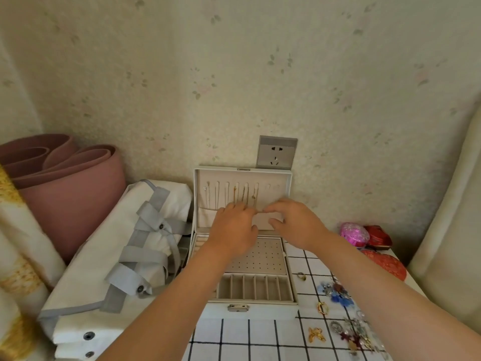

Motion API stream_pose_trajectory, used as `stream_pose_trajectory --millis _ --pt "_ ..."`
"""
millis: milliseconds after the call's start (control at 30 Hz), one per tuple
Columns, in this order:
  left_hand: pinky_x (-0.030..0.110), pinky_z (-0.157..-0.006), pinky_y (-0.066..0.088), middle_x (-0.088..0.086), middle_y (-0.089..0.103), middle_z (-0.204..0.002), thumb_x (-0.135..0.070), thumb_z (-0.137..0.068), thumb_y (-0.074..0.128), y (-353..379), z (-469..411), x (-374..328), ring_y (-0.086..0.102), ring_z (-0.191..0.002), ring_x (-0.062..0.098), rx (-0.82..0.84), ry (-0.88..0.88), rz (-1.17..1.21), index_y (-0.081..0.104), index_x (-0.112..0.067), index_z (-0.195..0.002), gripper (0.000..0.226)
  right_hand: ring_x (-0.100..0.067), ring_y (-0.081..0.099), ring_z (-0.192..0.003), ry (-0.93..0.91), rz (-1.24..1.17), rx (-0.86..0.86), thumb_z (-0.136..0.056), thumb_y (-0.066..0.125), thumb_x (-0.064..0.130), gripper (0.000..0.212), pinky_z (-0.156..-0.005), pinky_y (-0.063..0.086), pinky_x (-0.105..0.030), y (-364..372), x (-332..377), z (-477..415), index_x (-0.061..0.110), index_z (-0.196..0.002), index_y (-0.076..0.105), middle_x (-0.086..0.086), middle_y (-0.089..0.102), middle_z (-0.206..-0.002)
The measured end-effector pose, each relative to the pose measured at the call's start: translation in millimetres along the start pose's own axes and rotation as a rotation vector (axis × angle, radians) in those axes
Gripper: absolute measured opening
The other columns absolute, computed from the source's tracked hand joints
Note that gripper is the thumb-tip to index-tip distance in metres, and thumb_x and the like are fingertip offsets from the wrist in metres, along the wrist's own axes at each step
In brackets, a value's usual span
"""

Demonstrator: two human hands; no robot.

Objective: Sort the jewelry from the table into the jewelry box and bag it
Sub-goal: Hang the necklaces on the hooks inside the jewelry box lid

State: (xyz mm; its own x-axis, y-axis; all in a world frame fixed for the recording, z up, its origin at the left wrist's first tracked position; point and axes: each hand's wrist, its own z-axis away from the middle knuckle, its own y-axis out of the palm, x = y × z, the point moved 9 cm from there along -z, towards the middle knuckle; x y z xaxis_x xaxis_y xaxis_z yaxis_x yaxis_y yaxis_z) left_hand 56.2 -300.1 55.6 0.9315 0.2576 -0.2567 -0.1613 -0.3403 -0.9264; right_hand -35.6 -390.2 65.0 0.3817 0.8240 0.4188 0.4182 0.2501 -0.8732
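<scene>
Both hands meet at the jewelry box (286, 280) lid's pocket edge, left hand (234, 230) and right hand (294, 225) fingertips pinched together on what seems a thin necklace chain (256, 198) hanging vertically just above them

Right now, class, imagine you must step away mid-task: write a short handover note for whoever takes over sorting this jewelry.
Left hand and right hand: both raised at the open jewelry box's lid, fingertips pinched together near the lid pocket; whether they hold a chain is too fine to tell.
Done: several necklaces hang in the lid slots.
Box base: the divided slots and the perforated earring panel look empty.
Left: ring, gold bow brooch and other pieces lie loose on the checked tablecloth, right of the box. Then close the box and bag it in the white bag, left.
</scene>
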Motion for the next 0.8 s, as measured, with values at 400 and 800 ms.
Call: stream_pose_trajectory --millis 400,800 --pt "0.034 -0.095 0.047 0.0 0.06 -0.124 -0.021 -0.097 0.052 64.6 4.6 -122.1 0.055 -0.113 0.02 0.322 0.196 0.06 0.062 -0.023 -0.127 0.031 -0.011 0.06 -0.109 0.444 -0.047 0.153 -0.097 0.061 0.018 0.031 -0.095 0.05 -0.026 -18.6 -143.4 116.2 0.025 -0.126 0.065 0.005 0.063 -0.126" --pt "0.032 -0.077 0.052 0.006 0.067 -0.107 -0.006 -0.088 0.062 141.3 -8.2 -125.8 0.064 -0.095 0.025 0.54 0.142 -0.321 0.069 -0.013 -0.111 0.025 -0.02 0.056 -0.125 0.394 0.028 0.217 -0.097 0.057 0.013 0.045 -0.105 0.045 -0.03 14.4 -162.1 109.8 0.021 -0.141 0.055 -0.007 0.056 -0.14"
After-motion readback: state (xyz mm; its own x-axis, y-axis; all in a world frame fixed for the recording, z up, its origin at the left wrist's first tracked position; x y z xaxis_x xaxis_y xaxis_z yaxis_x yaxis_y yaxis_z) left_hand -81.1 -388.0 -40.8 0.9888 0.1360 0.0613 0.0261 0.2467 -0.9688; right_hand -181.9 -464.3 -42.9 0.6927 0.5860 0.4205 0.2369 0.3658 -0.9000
